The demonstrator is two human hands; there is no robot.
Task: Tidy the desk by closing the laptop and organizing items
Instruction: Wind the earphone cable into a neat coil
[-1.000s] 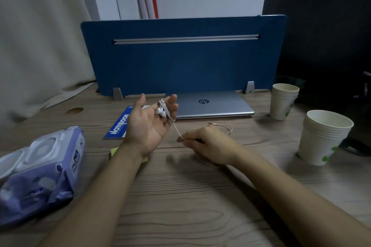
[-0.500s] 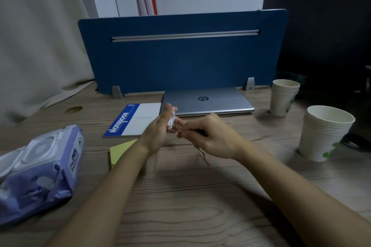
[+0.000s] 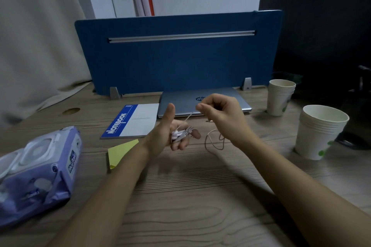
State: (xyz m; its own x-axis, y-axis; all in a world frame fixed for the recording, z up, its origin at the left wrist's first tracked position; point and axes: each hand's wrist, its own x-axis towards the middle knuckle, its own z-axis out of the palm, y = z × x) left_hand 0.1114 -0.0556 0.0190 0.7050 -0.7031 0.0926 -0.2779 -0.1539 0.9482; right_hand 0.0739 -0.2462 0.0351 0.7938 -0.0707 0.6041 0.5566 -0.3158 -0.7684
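Note:
My left hand (image 3: 166,136) holds the white earbuds (image 3: 178,135) of a wired earphone between its curled fingers, thumb up. My right hand (image 3: 220,114) pinches the thin earphone cable (image 3: 189,116) and holds it raised over the closed silver laptop (image 3: 176,104). The rest of the cable lies in a loose loop (image 3: 213,142) on the wooden desk (image 3: 190,206) under my right wrist. A blue and white notebook (image 3: 132,121) lies left of the laptop, and a yellow sticky pad (image 3: 120,151) sits near my left forearm.
A purple pack of wet wipes (image 3: 38,172) lies at the left edge. Two stacks of paper cups (image 3: 319,132) (image 3: 280,96) stand at the right. A blue divider panel (image 3: 176,52) closes the back of the desk, and a dark monitor (image 3: 331,36) stands at the right.
My right hand has risen and moved right, drawing the cable away from my left hand. My left hand has turned palm inward, thumb up, with the earbuds in its fingers.

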